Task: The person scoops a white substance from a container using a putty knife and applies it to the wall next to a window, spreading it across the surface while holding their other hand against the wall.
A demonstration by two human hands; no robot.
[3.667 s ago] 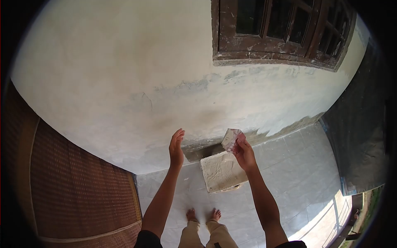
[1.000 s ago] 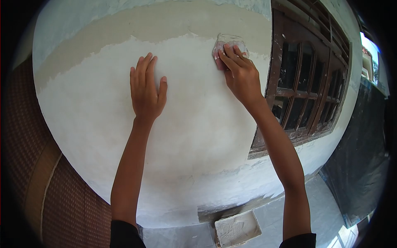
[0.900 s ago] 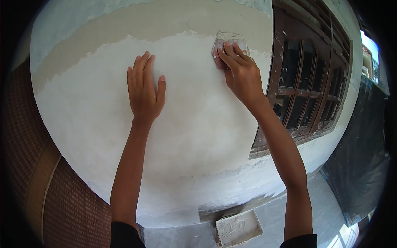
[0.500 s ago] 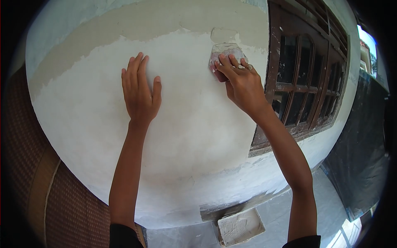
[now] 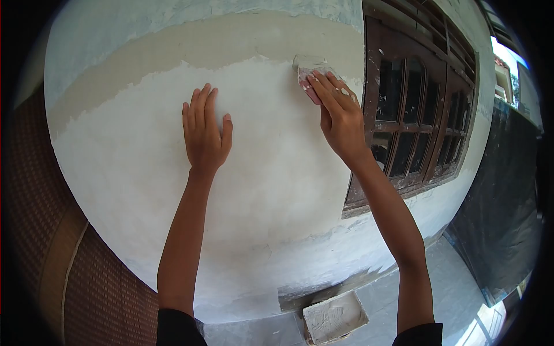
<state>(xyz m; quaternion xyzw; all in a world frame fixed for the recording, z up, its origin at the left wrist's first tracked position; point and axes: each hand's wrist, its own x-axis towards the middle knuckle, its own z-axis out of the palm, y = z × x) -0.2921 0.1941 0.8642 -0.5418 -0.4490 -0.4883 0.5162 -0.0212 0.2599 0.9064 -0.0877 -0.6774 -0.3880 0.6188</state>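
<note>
My left hand (image 5: 206, 130) lies flat against the white wall (image 5: 259, 173), its fingers stretched upward and the thumb apart. Near the window's upper left side, my right hand (image 5: 340, 112) is closed on a reddish scraper (image 5: 309, 86) smeared with pale paste. The scraper leans against the wall, where the white coat meets a beige band (image 5: 231, 40); my fingers cover part of it. Spots of paste stick to the back of my right hand.
A brown wooden window (image 5: 404, 115) with dark panes is right of my right hand. A tray of pale paste (image 5: 336, 317) rests on the grey floor (image 5: 254, 334). Woven panels (image 5: 104, 282) stand at the left, a dark sheet (image 5: 490, 202) at the right.
In the view, my left hand appears slightly lower and further right. The scraper has tilted, and my right hand's fingers now lie closer together over it. The view has shifted a little.
</note>
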